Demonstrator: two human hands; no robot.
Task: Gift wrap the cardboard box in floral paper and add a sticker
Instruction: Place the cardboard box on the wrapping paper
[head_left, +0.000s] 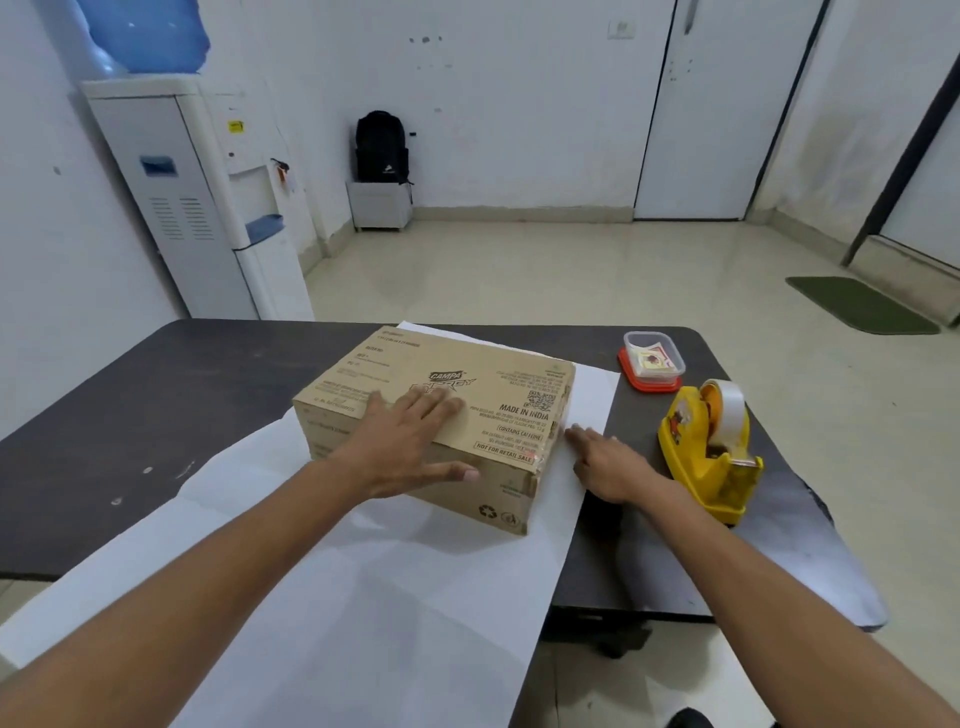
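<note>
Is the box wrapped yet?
No, the cardboard box is bare, resting on the flat paper with the left hand on top.

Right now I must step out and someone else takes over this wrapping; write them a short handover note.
Left hand open, flat on top of the box.
Right hand open, fingers on the paper beside the box.
Box sits on the paper, white side up, on the table.
Tape dispenser and a tub, seemingly of stickers, stand to the right.
Done: box set on paper.
Left: all folding, taping, sticker.
</note>
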